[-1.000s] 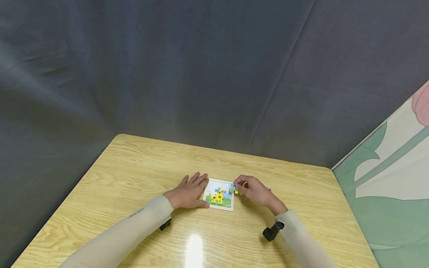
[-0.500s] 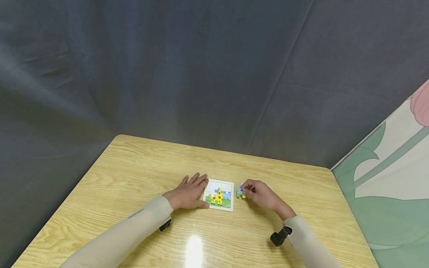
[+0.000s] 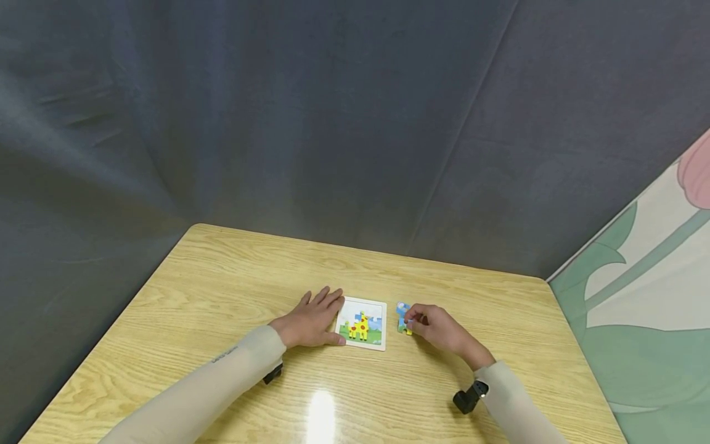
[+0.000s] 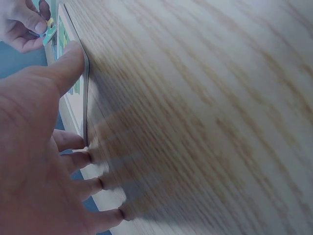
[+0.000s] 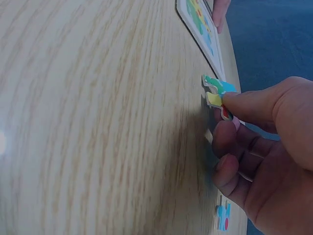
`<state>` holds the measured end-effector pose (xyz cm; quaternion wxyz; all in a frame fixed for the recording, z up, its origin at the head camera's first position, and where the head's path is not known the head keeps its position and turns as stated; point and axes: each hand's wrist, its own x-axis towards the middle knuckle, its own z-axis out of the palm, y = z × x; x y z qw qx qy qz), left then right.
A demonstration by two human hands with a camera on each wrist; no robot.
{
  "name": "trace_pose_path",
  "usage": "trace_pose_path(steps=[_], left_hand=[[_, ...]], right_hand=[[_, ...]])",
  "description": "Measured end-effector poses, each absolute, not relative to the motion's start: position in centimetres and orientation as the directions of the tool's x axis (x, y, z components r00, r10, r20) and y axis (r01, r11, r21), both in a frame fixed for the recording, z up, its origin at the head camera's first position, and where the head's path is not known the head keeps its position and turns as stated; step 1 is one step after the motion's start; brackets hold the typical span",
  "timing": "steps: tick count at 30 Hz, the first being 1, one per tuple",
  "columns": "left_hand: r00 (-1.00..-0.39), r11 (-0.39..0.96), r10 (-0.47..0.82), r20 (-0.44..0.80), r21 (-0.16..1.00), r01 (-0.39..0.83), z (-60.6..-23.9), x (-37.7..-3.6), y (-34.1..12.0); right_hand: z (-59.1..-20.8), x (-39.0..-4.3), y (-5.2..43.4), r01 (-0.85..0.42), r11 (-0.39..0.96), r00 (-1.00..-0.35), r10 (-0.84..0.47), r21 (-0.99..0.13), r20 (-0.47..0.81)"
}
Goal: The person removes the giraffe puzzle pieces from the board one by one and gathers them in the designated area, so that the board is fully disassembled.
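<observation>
I see the left hand [image 3: 308, 320] lying flat, fingers straight, on the wooden surface [image 3: 222, 290], thumb touching the puzzle board [image 3: 363, 324] at its 9 o'clock edge. The right hand [image 3: 440, 330] pinches a puzzle piece [image 3: 403, 317] just off the board's 3 o'clock side, low against the surface. Another loose piece [image 5: 222, 216] lies beside that hand.

This looks like a makeshift recording corner rather than a lived-in room. A dark grey cloth backdrop [image 3: 333, 123] hangs in folds behind and to the left of the hands, closing off the light wooden table [image 3: 222, 283]. To the right of the hands stands a wall panel painted with a pink tulip and green leaves [image 3: 649, 296], which suggests a children's playroom or classroom.
</observation>
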<state>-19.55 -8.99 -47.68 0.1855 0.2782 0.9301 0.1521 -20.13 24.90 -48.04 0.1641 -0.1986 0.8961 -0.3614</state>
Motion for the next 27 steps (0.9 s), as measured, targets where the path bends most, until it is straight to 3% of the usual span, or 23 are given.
trace_pose_path(steps=[13,27], left_hand=[[-0.776,0.801,0.571,-0.266,0.387,0.457,-47.6,-19.5,-8.9],[-0.777,0.800,0.572,-0.263,0.385,0.459,-47.5,-19.5,-8.8]], right_hand=[[-48.4,-20.1,24.6,-0.307,0.703,-0.875,-0.474,-0.641,-0.100],[-48.4,-19.7,23.8,-0.265,0.775,-0.913,-0.393,-0.573,-0.110]])
